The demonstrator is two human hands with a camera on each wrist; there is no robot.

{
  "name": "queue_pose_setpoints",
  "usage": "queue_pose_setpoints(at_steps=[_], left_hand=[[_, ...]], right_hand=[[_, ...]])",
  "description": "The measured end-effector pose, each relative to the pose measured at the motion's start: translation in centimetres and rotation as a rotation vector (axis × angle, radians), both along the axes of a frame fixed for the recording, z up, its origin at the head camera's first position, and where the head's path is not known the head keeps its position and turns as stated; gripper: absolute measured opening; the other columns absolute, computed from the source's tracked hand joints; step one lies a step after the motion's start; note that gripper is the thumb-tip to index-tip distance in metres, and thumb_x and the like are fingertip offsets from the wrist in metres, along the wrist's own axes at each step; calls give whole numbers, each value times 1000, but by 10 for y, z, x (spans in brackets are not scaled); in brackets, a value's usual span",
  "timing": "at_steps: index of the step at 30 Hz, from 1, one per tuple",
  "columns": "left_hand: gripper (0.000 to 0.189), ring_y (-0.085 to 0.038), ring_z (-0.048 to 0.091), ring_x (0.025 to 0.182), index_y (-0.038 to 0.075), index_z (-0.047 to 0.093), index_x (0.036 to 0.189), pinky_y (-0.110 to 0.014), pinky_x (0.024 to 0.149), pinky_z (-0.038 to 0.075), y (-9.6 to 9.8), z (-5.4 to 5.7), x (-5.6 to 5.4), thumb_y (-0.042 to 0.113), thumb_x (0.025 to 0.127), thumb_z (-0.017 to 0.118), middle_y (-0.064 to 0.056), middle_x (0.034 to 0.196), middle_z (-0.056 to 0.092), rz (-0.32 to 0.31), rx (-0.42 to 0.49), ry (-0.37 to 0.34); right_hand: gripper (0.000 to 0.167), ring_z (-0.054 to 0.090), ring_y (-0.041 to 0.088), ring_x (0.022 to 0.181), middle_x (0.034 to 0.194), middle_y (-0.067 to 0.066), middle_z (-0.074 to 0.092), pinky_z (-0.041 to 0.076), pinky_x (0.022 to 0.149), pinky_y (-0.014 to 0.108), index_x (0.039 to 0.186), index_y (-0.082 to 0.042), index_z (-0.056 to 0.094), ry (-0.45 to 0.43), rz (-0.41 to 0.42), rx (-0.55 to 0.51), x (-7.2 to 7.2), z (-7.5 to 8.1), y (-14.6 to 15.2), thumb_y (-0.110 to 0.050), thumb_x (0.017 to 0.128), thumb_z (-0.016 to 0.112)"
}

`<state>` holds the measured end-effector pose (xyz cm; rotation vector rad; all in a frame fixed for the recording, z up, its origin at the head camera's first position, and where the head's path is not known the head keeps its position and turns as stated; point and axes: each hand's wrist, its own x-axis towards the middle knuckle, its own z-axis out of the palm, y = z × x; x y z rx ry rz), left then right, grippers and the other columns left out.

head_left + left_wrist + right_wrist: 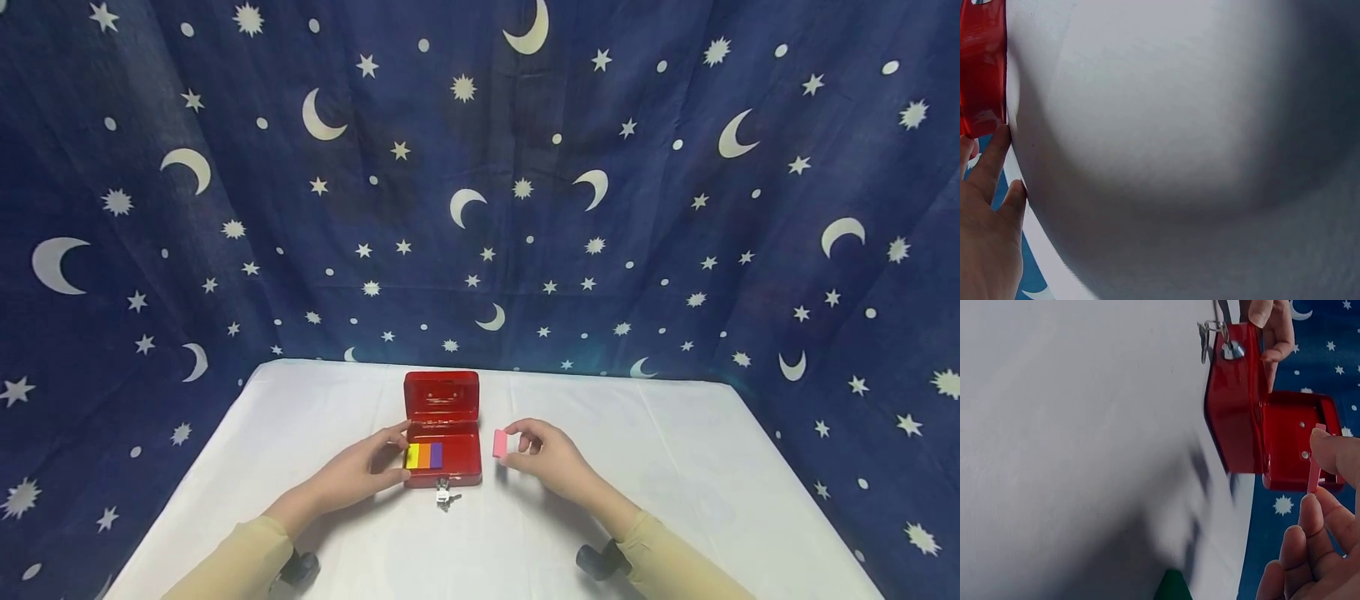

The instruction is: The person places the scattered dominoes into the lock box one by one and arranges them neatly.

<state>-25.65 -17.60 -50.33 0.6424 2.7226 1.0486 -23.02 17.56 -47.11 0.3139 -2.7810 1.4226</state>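
Observation:
A red cash box [467, 454] stands on the table with its lid [441, 398] raised at the back. Inside, on its left half, a yellow block [412, 457], an orange block [424, 456] and a purple block [437, 455] lie side by side. My left hand [352, 471] grips the box's left side, thumb at the front corner and fingers farther back. Just right of the box, my right hand [551, 458] pinches a flat pink block [499, 444] between thumb and fingers. Edge-on, the pink block [1314, 469] looks thin in the right wrist view.
Keys [447, 502] hang from the lock at the front of the box. White cloth [675, 492] covers the table. Behind it hangs a dark blue curtain [420, 208] with moons and stars. A green tip [1173, 587] shows at the bottom of the right wrist view.

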Motion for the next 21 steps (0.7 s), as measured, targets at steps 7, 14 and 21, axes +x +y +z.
queue_pose_setpoints(at_steps=[7, 14, 21], left_hand=[[39, -26, 36, 149, 35, 58, 118, -62, 113, 35, -1, 2, 2, 49, 87, 79, 15, 160, 39, 18, -17, -16], [41, -22, 34, 150, 36, 57, 118, -60, 114, 35, 0, 2, 0, 49, 86, 79, 17, 160, 39, 24, -28, -35], [40, -27, 36, 149, 33, 58, 119, -63, 113, 36, 2, 2, -3, 48, 88, 78, 12, 161, 39, 3, -14, -20]], right_hand=[[38, 53, 17, 74, 85, -4, 59, 46, 58, 29, 117, -19, 71, 1, 35, 24, -2, -1, -11, -28, 83, 85], [38, 53, 17, 74, 84, -3, 58, 46, 57, 30, 117, -19, 71, 8, 33, 29, -5, 2, -17, -26, 83, 85], [38, 53, 19, 75, 84, -1, 58, 46, 57, 31, 117, -18, 72, 16, 46, 41, -11, 6, -24, -26, 82, 86]])
